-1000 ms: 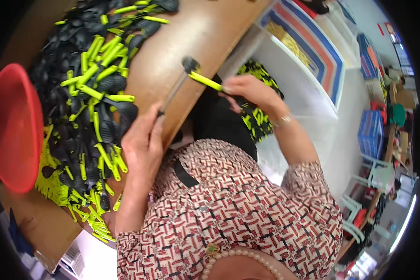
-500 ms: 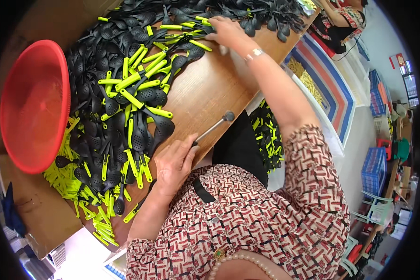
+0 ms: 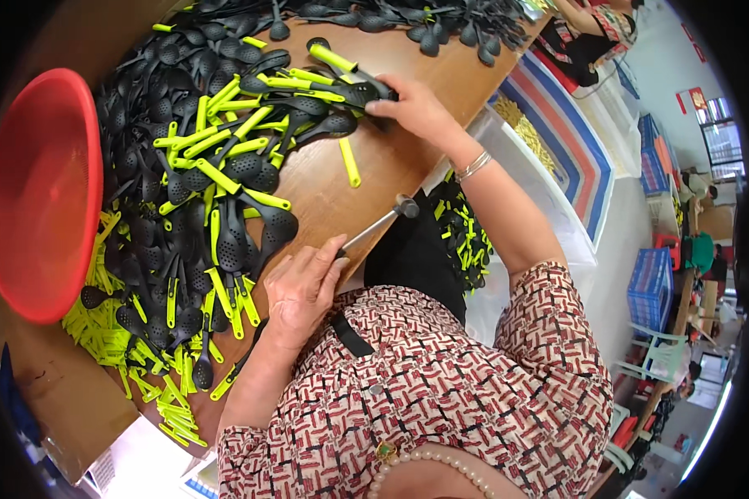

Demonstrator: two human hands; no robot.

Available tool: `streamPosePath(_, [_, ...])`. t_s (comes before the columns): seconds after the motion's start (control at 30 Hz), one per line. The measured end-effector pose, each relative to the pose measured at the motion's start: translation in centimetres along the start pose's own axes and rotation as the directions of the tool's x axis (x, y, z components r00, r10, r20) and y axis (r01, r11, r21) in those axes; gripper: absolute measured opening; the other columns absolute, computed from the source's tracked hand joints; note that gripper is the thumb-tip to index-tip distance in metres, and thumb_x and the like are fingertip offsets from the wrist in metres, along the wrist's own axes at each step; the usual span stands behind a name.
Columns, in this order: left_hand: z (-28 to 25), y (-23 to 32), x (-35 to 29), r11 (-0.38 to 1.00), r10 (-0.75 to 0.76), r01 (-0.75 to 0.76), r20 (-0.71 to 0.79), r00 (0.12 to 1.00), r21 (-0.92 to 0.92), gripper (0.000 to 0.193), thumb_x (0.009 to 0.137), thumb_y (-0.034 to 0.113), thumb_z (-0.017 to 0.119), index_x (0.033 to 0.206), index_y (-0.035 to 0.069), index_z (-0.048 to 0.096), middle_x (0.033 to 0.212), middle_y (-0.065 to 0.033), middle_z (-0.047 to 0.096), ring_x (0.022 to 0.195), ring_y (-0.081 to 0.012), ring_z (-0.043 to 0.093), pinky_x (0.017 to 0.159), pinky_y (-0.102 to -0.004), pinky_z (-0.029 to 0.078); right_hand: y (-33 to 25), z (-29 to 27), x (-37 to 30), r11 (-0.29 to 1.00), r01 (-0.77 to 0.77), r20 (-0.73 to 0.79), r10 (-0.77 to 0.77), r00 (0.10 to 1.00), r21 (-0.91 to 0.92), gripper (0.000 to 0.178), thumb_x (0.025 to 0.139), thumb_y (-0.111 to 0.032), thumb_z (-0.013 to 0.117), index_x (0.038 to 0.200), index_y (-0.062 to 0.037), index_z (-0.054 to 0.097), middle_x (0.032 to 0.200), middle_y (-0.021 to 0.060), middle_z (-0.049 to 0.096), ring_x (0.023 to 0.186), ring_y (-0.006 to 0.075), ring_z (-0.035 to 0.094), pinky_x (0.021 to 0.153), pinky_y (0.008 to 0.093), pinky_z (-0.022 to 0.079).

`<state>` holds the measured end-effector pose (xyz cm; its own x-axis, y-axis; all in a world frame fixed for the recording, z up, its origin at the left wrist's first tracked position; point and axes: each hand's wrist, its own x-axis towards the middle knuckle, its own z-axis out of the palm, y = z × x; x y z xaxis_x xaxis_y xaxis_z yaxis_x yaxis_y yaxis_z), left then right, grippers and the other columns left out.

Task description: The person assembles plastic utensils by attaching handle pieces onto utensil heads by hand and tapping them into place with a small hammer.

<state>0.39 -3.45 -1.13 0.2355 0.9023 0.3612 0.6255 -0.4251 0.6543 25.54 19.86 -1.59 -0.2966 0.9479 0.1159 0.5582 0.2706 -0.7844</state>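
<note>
My left hand (image 3: 302,287) is closed round a small hammer (image 3: 374,226) with a metal shaft and a dark head, held low over the table's near edge. At the far side my right hand (image 3: 420,112) has its thumb and fingers closed on the black heads of slotted spoons (image 3: 359,94) with lime-green handles. Its palm side is hidden. A loose green handle (image 3: 350,162) lies on the bare wood near that hand. To the left spreads a large heap of black slotted spoons (image 3: 245,166), some fitted with green handles.
A red plastic basin (image 3: 42,200) stands at the left, beside a pile of loose green handles (image 3: 100,320). More black utensils (image 3: 474,29) lie along the far edge of the wooden table (image 3: 324,195). Finished-looking black-and-green pieces (image 3: 462,237) sit below the right edge. Another person (image 3: 591,33) is at the far right.
My right hand has drawn nearer, with spoons shifting along with it. The loose green handle now lies apart from the heap. My left hand still holds the hammer.
</note>
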Motion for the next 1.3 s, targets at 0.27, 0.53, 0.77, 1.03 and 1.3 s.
streamPosePath(0.27, [0.6, -0.1, -0.1, 0.999, 0.000, 0.001, -0.033, 0.999, 0.034, 0.033, 0.086, 0.007, 0.073, 0.119, 0.012, 0.070, 0.079, -0.0112, 0.062, 0.067, -0.0283, 0.062, 0.063, -0.0382, 0.050, 0.9, -5.1, -5.8, 0.812, -0.226, 0.085, 0.214, 0.973, 0.539, 0.022, 0.088, -0.010, 0.070, 0.108, -0.0023, 0.066, 0.075, -0.0018, 0.058, 0.055, 0.0059, 0.048, 0.050, 0.0218, 0.035])
streamPosePath(0.53, [-0.5, 1.1, 0.2, 0.877, -0.417, 0.385, -0.060, 0.907, -0.286, 0.030, 0.100, 0.005, 0.058, 0.129, 0.004, 0.065, 0.077, 0.0026, 0.056, 0.062, -0.0032, 0.048, 0.056, -0.0194, 0.041, -0.2, 0.3, -19.9, 0.388, -0.558, 0.473, 0.299, 0.829, 0.733, 0.037, 0.103, -0.027, 0.048, 0.114, 0.0050, 0.064, 0.076, 0.0092, 0.067, 0.053, 0.0123, 0.059, 0.046, 0.0250, 0.047])
streamPosePath(0.77, [0.4, 2.9, 0.5, 0.986, -0.030, 0.022, 0.043, 0.999, 0.167, 0.036, 0.088, 0.003, 0.070, 0.124, 0.011, 0.068, 0.079, -0.0132, 0.063, 0.068, -0.0296, 0.063, 0.063, -0.0384, 0.050, -2.1, 2.2, -20.4, 0.433, -0.610, 0.473, 0.388, 0.791, 0.664, 0.027, 0.102, -0.018, 0.046, 0.111, 0.0004, 0.064, 0.061, 0.0062, 0.059, 0.035, 0.0051, 0.042, 0.035, 0.0194, 0.030])
streamPosePath(1.03, [1.8, 2.0, 0.4, 0.852, 0.085, -0.109, 0.070, 0.994, 0.511, 0.051, 0.083, -0.001, 0.070, 0.130, 0.018, 0.067, 0.075, -0.0098, 0.055, 0.061, -0.0287, 0.058, 0.058, -0.0394, 0.047, -1.8, 1.5, -20.3, 0.438, -0.627, 0.509, 0.366, 0.779, 0.645, 0.026, 0.101, -0.016, 0.047, 0.111, 0.0005, 0.064, 0.061, 0.0065, 0.059, 0.033, 0.0042, 0.035, 0.033, 0.0202, 0.025])
streamPosePath(1.3, [1.1, 0.7, 2.2, 0.843, 0.047, -0.036, -0.007, 0.999, 0.537, 0.040, 0.091, 0.008, 0.068, 0.129, 0.018, 0.067, 0.077, -0.0109, 0.060, 0.060, -0.0279, 0.059, 0.058, -0.0393, 0.049, -1.1, 1.2, -19.9, 0.298, -0.692, 0.593, 0.363, 0.719, 0.658, 0.025, 0.099, -0.015, 0.050, 0.112, 0.0013, 0.063, 0.060, 0.0072, 0.058, 0.032, 0.0050, 0.036, 0.032, 0.0201, 0.025])
